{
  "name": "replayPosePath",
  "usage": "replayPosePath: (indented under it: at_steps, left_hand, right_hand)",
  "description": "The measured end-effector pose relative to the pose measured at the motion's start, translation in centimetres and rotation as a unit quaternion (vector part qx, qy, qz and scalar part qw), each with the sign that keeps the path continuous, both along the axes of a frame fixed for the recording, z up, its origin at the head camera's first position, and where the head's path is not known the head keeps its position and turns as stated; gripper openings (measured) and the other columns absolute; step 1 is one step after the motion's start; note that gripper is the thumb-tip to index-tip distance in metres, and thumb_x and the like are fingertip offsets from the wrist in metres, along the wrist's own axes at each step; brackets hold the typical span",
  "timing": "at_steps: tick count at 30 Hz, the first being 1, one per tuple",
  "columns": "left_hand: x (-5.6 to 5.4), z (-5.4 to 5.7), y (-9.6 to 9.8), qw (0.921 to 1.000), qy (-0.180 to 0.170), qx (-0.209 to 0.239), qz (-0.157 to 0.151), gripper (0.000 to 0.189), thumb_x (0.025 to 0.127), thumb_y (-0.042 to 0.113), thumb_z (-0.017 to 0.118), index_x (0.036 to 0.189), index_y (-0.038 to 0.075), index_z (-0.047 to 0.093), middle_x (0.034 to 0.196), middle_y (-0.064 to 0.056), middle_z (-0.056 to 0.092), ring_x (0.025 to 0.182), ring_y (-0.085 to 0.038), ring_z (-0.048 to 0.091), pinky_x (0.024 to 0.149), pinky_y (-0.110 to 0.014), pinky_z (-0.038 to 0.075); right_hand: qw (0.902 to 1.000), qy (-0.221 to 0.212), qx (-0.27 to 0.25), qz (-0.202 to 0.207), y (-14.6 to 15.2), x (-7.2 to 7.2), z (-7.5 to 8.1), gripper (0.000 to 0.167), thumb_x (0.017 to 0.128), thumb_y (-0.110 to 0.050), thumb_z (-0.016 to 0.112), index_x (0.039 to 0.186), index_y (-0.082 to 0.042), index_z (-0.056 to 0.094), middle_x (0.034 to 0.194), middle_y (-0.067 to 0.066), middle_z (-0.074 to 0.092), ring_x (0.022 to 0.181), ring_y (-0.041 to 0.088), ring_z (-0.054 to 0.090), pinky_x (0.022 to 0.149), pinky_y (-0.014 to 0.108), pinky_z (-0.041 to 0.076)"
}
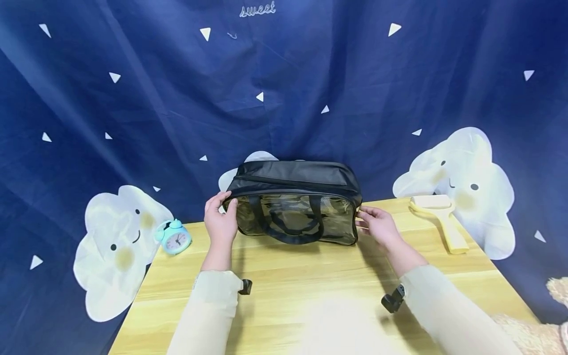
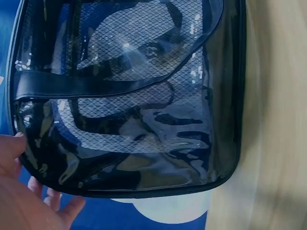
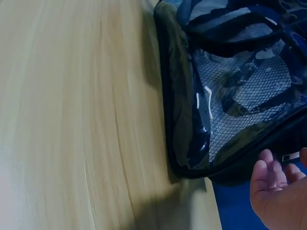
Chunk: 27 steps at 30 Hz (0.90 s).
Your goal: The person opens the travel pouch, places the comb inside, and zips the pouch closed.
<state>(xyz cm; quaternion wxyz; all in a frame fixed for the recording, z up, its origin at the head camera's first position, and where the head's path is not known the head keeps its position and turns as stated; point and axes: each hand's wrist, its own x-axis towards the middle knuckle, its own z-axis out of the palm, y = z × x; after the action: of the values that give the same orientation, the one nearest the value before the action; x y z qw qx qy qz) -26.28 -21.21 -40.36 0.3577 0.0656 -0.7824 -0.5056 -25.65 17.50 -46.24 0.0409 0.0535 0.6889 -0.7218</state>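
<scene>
A black travel bag point(image 1: 290, 177) with a clear front panel and a looped black handle point(image 1: 297, 239) stands upright at the back of the table. My left hand point(image 1: 221, 222) is at its left end, fingertips at the upper edge and thumb by the front panel. The left wrist view shows those fingers spread along the dark piping point(image 2: 129, 195). My right hand point(image 1: 379, 227) is at the right end with fingers loosely extended towards the side. In the right wrist view, a metal zip pull point(image 3: 290, 156) shows close to the right fingers.
A light blue alarm clock point(image 1: 176, 239) stands on the left of the wooden table point(image 1: 275, 286). On the right lies a yellow-handled lint roller point(image 1: 441, 217). A blue curtain point(image 1: 284, 74) with clouds hangs behind. Part of a plush toy point(image 1: 528, 335) shows at the lower right.
</scene>
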Motion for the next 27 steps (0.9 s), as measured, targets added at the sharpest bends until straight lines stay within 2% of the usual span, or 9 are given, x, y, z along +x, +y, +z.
replayPosePath:
  at_steps: [3,7,9,14,20,24,27]
  left_hand:
    - [-0.4,-0.3,-0.1,0.9995,-0.013,0.029,0.003,0.025,0.095,0.002,0.077,0.119,0.001,0.078,0.123,-0.019,0.065,0.125,-0.033,0.062,0.104,-0.046,0.049]
    - [-0.7,-0.7,-0.1,0.9975,-0.014,0.07,-0.001,0.025,0.096,-0.001,0.075,0.12,0.0,0.077,0.119,-0.019,0.065,0.118,-0.033,0.065,0.106,-0.042,0.05]
    - [-0.7,-0.9,-0.1,0.9966,-0.007,0.082,0.001,0.024,0.095,-0.003,0.074,0.118,-0.001,0.078,0.118,-0.019,0.065,0.116,-0.032,0.066,0.105,-0.04,0.05]
    - [-0.4,-1.0,-0.1,0.9969,0.013,0.076,0.012,0.022,0.092,-0.006,0.075,0.114,-0.003,0.079,0.116,-0.02,0.065,0.113,-0.032,0.068,0.103,-0.039,0.052]
    - [-0.2,-0.9,0.0,0.9978,0.019,0.059,0.023,0.022,0.091,-0.007,0.075,0.113,-0.003,0.079,0.115,-0.019,0.064,0.109,-0.035,0.068,0.101,-0.043,0.053]
    - [-0.3,-0.9,0.0,0.998,0.025,0.054,0.024,0.021,0.091,-0.007,0.075,0.112,-0.004,0.079,0.115,-0.021,0.064,0.109,-0.036,0.067,0.102,-0.049,0.052]
    - [-0.4,-1.0,0.0,0.998,0.028,0.05,0.026,0.021,0.091,-0.006,0.076,0.112,-0.003,0.079,0.115,-0.021,0.064,0.109,-0.036,0.068,0.102,-0.048,0.052]
  right_hand:
    - [0.9994,-0.006,-0.033,-0.01,0.0,-0.1,0.1,0.036,0.112,-0.007,0.048,0.141,0.014,0.05,0.093,-0.01,0.071,0.078,0.0,0.068,0.071,0.021,0.058]
    - [0.9965,-0.017,-0.077,-0.025,0.2,-0.1,0.0,0.015,0.112,-0.007,0.051,0.118,0.002,0.061,0.083,-0.009,0.069,0.073,0.002,0.066,0.067,0.019,0.057]
    - [0.9948,-0.024,-0.095,-0.027,0.3,0.0,0.0,0.011,0.111,-0.008,0.053,0.111,-0.002,0.062,0.084,-0.007,0.068,0.072,0.003,0.065,0.066,0.018,0.057]
    - [0.9925,-0.027,-0.113,-0.039,0.4,0.2,0.3,0.013,0.109,-0.007,0.057,0.102,-0.007,0.068,0.084,-0.007,0.069,0.074,0.003,0.065,0.069,0.017,0.058]
    - [0.9924,-0.016,-0.098,-0.072,0.9,0.3,1.2,0.033,0.106,-0.001,0.061,0.081,-0.02,0.073,0.075,-0.009,0.068,0.069,0.003,0.064,0.067,0.018,0.058]
    - [0.9934,-0.006,-0.093,-0.067,1.7,0.2,2.1,0.032,0.106,-0.001,0.059,0.083,-0.017,0.073,0.075,-0.009,0.068,0.067,0.002,0.062,0.066,0.017,0.058]
    - [0.994,-0.001,-0.099,-0.047,2.3,0.2,3.0,0.033,0.107,-0.002,0.058,0.083,-0.018,0.074,0.076,-0.008,0.068,0.069,0.002,0.062,0.067,0.017,0.057]
